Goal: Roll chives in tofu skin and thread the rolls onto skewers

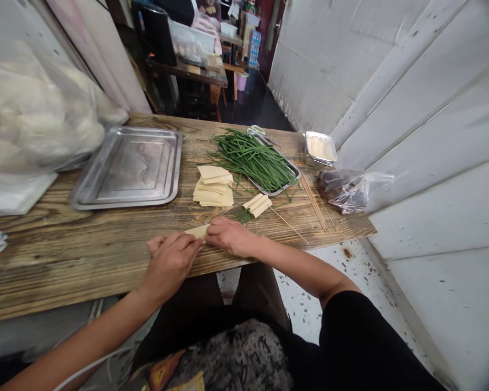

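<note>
Both my hands rest near the front edge of a wooden table [65, 255], pressed onto a pale tofu-skin sheet [198, 231]. My left hand [169, 263] has its fingers curled over the sheet's near side. My right hand [230, 236] is closed on the sheet's right end. A stack of cut tofu-skin sheets [214, 187] lies just beyond. Two rolled sheets with green chives inside [256, 206] sit to the right, on a thin bamboo skewer [289, 225].
A metal tray of green chives [255, 160] stands behind the stack. An empty steel tray [128, 168] lies at the left. Loose skewers [315, 203], a small metal tin [320, 148] and a plastic bag [346, 190] sit at the right. White bags [32, 114] crowd the far left.
</note>
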The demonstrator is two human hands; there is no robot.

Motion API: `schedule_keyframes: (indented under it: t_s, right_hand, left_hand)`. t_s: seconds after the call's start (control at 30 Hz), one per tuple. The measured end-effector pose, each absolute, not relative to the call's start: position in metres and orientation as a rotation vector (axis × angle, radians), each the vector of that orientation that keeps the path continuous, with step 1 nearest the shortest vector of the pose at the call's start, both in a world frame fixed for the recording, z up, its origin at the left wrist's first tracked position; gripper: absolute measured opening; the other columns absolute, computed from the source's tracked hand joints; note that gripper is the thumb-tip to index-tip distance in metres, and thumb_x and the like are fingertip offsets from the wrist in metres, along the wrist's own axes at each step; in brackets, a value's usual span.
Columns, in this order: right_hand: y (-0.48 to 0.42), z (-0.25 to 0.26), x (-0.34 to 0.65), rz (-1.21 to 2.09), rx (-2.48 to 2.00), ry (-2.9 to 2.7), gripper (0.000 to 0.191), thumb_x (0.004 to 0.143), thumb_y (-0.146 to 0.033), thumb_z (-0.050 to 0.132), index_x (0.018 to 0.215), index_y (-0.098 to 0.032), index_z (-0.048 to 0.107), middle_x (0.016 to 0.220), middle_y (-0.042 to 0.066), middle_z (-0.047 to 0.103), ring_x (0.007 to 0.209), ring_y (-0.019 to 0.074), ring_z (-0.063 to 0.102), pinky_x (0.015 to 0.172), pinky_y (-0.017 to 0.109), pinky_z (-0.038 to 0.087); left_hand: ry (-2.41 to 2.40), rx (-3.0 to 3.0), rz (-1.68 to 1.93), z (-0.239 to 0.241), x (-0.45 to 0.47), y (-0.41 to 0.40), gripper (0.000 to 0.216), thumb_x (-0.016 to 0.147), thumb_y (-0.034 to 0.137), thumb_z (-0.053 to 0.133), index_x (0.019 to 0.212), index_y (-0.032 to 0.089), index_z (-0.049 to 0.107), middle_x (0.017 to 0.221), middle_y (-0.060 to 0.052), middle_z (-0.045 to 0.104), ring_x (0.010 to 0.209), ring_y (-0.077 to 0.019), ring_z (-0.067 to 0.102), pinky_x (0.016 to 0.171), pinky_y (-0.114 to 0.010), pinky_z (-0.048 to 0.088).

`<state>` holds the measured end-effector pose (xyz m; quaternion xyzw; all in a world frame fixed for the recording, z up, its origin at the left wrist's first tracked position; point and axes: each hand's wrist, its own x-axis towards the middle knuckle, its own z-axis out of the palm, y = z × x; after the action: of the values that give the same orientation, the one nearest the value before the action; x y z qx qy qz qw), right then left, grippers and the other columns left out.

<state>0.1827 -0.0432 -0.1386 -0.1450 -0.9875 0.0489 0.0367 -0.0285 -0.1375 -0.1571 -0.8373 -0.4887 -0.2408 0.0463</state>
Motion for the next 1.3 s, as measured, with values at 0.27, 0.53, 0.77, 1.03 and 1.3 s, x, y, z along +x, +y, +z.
schedule_keyframes:
  t_s: [0.27,0.53,0.77,1.03,1.3]
  right_hand:
    - [-0.045,-0.133,0.181,0.153,-0.566,-2.999,0.032,0.114,-0.036,0.051,0.102,-0.018,0.074,0.101,0.006,0.066,0.098,0.0211,0.050,0.087,0.033,0.038]
    - [-0.050,-0.142,0.182,0.032,-0.520,-2.983,0.031,0.116,-0.029,0.045,0.111,-0.017,0.073,0.100,0.006,0.066,0.100,0.0216,0.051,0.088,0.033,0.039]
    - [-0.041,-0.139,0.179,0.140,-0.452,-3.023,0.028,0.114,-0.029,0.049,0.109,-0.016,0.073,0.100,0.006,0.066,0.099,0.0214,0.052,0.088,0.032,0.038]
    - [-0.048,-0.150,0.181,0.248,-0.593,-2.855,0.028,0.113,-0.032,0.054,0.103,-0.018,0.076,0.107,0.008,0.067,0.103,0.0220,0.051,0.087,0.033,0.036]
    - [-0.039,-0.148,0.177,0.342,-0.603,-2.895,0.028,0.111,-0.032,0.057,0.100,-0.019,0.078,0.099,0.007,0.069,0.097,0.0211,0.054,0.087,0.033,0.037]
  left_hand:
    - [-1.468,-2.560,-0.657,-0.162,-0.027,-0.140,0.033,0.105,0.016,0.043,0.111,0.022,0.075,0.097,-0.010,0.074,0.100,-0.0287,0.063,0.084,-0.045,0.038]
    - [-1.553,-2.624,-0.653,-0.163,-0.030,-0.129,0.036,0.107,0.019,0.040,0.097,0.023,0.074,0.088,-0.009,0.072,0.090,-0.0266,0.060,0.078,-0.044,0.038]
    - [-1.519,-2.509,-0.635,-0.164,-0.027,-0.144,0.029,0.109,0.023,0.046,0.119,0.019,0.073,0.104,-0.012,0.078,0.105,-0.0309,0.067,0.088,-0.047,0.039]
    - [-1.410,-2.522,-0.686,-0.167,-0.028,-0.144,0.031,0.107,0.015,0.045,0.115,0.020,0.075,0.108,-0.012,0.081,0.106,-0.0303,0.071,0.089,-0.049,0.040]
    - [-1.483,-2.556,-0.681,-0.165,-0.029,-0.140,0.030,0.105,0.017,0.047,0.114,0.024,0.075,0.105,-0.011,0.081,0.102,-0.0300,0.070,0.089,-0.049,0.039]
